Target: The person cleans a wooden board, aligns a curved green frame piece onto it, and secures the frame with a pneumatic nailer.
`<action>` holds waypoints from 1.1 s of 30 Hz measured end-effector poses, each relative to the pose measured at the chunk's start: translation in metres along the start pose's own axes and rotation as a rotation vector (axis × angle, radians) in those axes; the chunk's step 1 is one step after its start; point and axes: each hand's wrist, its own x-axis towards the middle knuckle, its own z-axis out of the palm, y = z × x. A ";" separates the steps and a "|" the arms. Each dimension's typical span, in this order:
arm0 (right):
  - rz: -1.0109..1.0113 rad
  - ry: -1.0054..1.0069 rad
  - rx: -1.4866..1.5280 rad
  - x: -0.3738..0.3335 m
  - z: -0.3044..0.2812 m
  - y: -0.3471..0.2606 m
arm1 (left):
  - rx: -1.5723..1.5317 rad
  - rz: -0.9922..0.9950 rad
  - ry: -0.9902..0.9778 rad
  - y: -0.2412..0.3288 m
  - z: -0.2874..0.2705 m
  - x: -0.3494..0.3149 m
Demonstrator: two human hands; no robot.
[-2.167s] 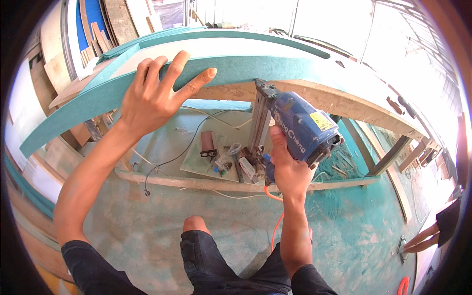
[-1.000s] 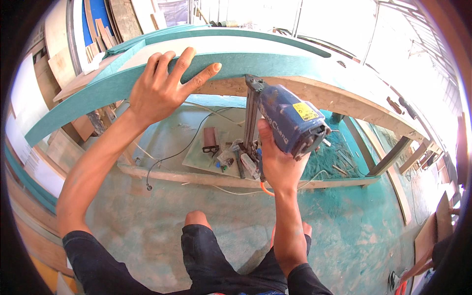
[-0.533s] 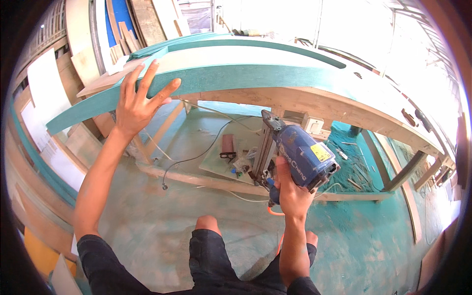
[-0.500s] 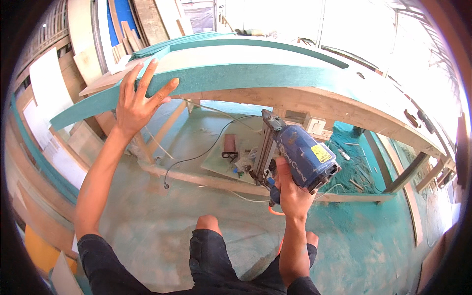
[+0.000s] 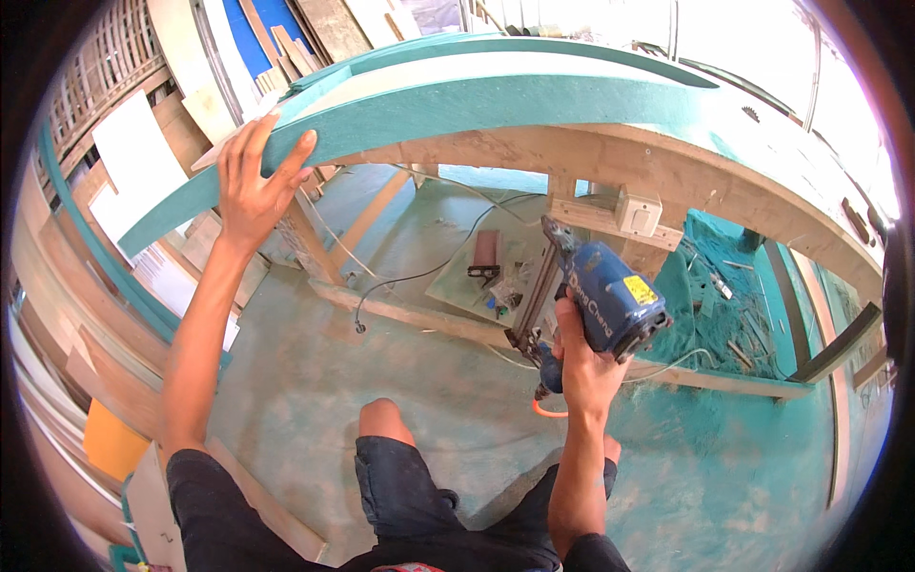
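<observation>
A long teal-coloured board [image 5: 448, 103] stands on edge along the near side of the workbench [image 5: 515, 143], its left end sticking out past the bench. My left hand [image 5: 246, 195] grips this board near that end, fingers reaching over its top edge and thumb on the near side. Below the bench edge, my right hand [image 5: 588, 377] is closed round the handle of a blue nail gun [image 5: 610, 296]. The gun's nose points up and to the left, apart from the board. An orange air hose [image 5: 548, 412] leaves the bottom of its handle.
Planks and sheets [image 5: 133, 157] lean along the left. Under the bench run a wooden crossbar [image 5: 410, 313] and a black cable [image 5: 381, 286]. A white socket box [image 5: 639, 212] is fixed below the benchtop. Teal dust and scraps [image 5: 724, 305] lie at lower right.
The bench and board sit higher and further right in view. My left hand stays on the board, with its fingers closer together. The nail gun has shifted slightly right and down with my right hand.
</observation>
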 end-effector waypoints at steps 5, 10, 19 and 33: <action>0.191 0.048 0.069 -0.016 -0.021 0.007 | 0.004 -0.058 0.001 0.003 -0.003 -0.002; 0.234 0.030 0.089 -0.020 -0.036 0.014 | 0.033 -0.051 0.021 0.004 -0.007 0.004; 0.518 0.166 0.356 -0.037 -0.064 0.007 | -1.052 -0.517 -0.342 0.193 -0.063 -0.053; 0.720 0.282 0.718 -0.082 -0.071 0.027 | -1.426 -0.853 -0.207 0.373 -0.102 -0.114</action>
